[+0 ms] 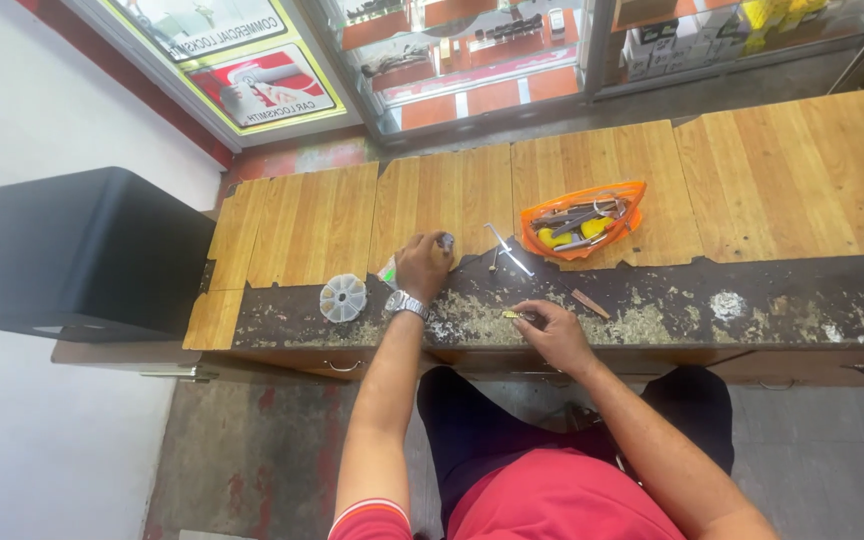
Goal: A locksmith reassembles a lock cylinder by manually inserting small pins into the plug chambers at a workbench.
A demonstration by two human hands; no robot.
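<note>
A small shop with glass display cases along the far side holds a long wooden tabletop (pixel 802 170), its near edge a dark, worn strip scattered with pale filings and grit.

The right hand (pixel 552 330) rests on that worn strip, fingers curled in and pinched around a small brass-coloured piece (pixel 509 315), apparently a key or lock part; it is too small to tell which. The piece looks light, hard and stiff, and smooth enough to slip, so a fingertip pinch at its wider end seems the sensible hold. The right forearm runs in from the lower right, wrist low against the tabletop edge.

The left hand (pixel 422 265) sits further forward, where the dark strip meets the wood, closed over a small dark rounded thing (pixel 446 241) at its fingertips, with a bit of green and white showing under the palm. What exactly it grips is hidden by the knuckles. The left arm is stretched nearly straight, a metal wristwatch (pixel 405 303) on the wrist.

Just left of the left hand lies a round clear parts box (pixel 342 297) with wedge compartments. Between the hands and beyond them lie a thin bent metal tool (pixel 507 250) and a slim brown strip (pixel 590 304). Further back sits an orange mesh pouch (pixel 582 218) full of tools with yellow handles. A black box (pixel 82 250) stands off the left end.
</note>
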